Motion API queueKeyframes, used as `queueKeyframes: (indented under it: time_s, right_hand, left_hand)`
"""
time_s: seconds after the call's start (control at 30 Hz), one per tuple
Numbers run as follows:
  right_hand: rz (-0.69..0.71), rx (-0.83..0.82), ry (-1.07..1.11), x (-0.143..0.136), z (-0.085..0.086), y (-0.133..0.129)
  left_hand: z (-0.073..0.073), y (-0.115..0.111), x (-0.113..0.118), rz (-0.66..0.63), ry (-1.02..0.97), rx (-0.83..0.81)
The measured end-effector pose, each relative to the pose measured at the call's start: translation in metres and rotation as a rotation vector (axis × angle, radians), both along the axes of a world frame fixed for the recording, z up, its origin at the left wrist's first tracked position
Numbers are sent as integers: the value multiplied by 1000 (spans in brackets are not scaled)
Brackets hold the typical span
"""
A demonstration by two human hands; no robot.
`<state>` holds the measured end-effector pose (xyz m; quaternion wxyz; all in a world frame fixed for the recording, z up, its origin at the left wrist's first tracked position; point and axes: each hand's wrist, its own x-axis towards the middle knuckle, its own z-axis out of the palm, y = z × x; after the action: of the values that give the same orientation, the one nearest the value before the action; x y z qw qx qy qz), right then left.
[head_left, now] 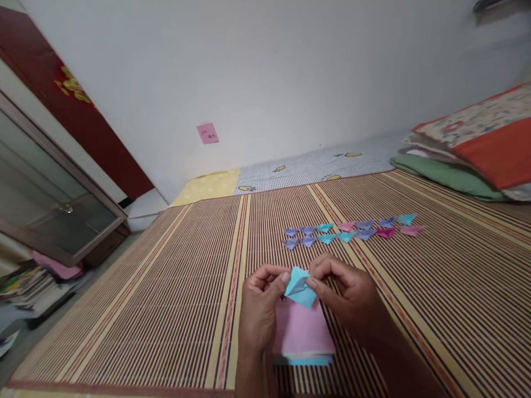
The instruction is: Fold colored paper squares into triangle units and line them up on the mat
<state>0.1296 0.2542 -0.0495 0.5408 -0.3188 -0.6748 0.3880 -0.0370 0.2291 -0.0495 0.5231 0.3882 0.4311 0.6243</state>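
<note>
Between my two hands is a small turquoise sheet of origami paper (305, 297), partly folded, with a raised flap across its upper half. My left hand (262, 298) pinches its left corner between thumb and forefinger. At the right edge, the thumb and fingers of my right hand (346, 287) close on the flap. Just below lies a stack of square paper (305, 331), pink on top with turquoise sheets showing at its lower edge. Beyond my hands, several folded paper shapes (345, 237) in purple, turquoise, pink and magenta form two rows.
A striped bamboo mat (194, 298) covers the bed. Folded bedding (477, 149) is piled at the far right. A pink note (207, 133) sticks to the white wall. To the left stand a glass-fronted cabinet (53, 193) and stacked books (27, 284) on a lower level.
</note>
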Motion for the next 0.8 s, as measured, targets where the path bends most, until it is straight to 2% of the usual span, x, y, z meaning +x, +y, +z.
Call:
queueKeyframes:
  time_s: [0.27,0.5,0.63,0.8]
  right_hand:
    - [-16,5,-22,0,0,-1]
    - [69,72,-83,5,0,1]
    - [97,99,-108,6,0,3]
    - [56,112,-129,0,5,-1]
  left_hand:
    - [8,-1,8,59,-37,-10]
    - [-1,1,3,-59,-19,-67]
    - [-4,2,2,-42,-5,-71]
    - [2,1,4,-44,-15,-80]
